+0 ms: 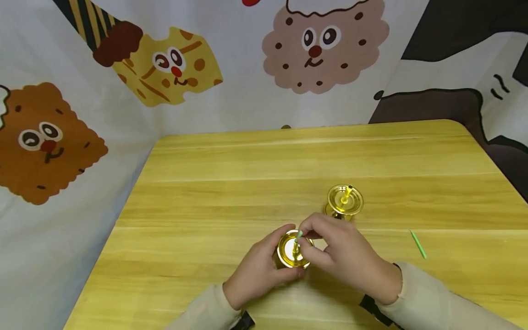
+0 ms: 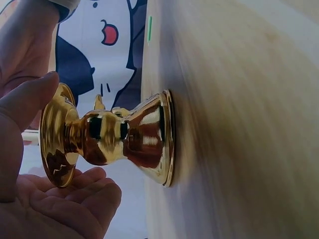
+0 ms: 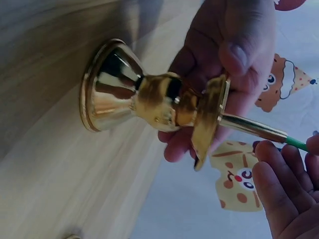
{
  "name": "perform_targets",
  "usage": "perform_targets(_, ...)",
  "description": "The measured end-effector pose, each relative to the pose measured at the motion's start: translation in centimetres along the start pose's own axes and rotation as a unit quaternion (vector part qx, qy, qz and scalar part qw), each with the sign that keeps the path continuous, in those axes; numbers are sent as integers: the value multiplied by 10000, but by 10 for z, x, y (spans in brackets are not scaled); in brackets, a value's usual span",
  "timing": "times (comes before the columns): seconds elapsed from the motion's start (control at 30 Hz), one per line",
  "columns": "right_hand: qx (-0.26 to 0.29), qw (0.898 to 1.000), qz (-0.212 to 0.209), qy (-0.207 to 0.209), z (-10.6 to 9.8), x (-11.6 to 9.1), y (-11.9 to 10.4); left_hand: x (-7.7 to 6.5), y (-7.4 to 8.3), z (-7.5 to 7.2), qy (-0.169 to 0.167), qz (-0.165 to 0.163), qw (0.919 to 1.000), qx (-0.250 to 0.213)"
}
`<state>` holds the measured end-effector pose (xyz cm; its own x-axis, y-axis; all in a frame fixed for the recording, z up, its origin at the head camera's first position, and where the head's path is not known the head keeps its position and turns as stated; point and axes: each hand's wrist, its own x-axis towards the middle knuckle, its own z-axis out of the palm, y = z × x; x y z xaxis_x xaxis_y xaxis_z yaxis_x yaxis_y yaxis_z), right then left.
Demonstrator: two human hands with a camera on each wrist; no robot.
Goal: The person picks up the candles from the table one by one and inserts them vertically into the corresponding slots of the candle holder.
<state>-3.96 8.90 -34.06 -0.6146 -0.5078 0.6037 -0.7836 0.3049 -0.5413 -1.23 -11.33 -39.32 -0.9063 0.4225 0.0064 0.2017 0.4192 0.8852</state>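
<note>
My left hand (image 1: 261, 265) holds a shiny gold candlestick (image 2: 105, 135) around its dish, thumb on one side and fingers on the other. The candlestick's flared base stands upright on the wooden table. Out of the dish rises a thin gold tube (image 3: 254, 127). Above it, my right hand (image 1: 344, 251) pinches a thin green candle (image 3: 296, 144) between thumb and fingertips. The candle's lower end meets the top of the tube; how deep it sits cannot be seen. Most of the candle is hidden by the fingers.
A second gold candlestick (image 1: 345, 201) with a bare tube stands just beyond my right hand. Another thin green candle (image 1: 418, 244) lies on the table (image 1: 231, 183) to the right. Behind the table hangs a white cloth (image 1: 243, 101) printed with cartoon biscuits.
</note>
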Motion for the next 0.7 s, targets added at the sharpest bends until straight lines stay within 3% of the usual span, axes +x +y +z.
perform_targets(0.3,-41,9998,-179,89,9,-3,3,1,0,1,-6,29,10000,-15)
perform_targets(0.7,-242,9980,419,-409,1,-1,-2,1,2,4,16,13,10000,-84)
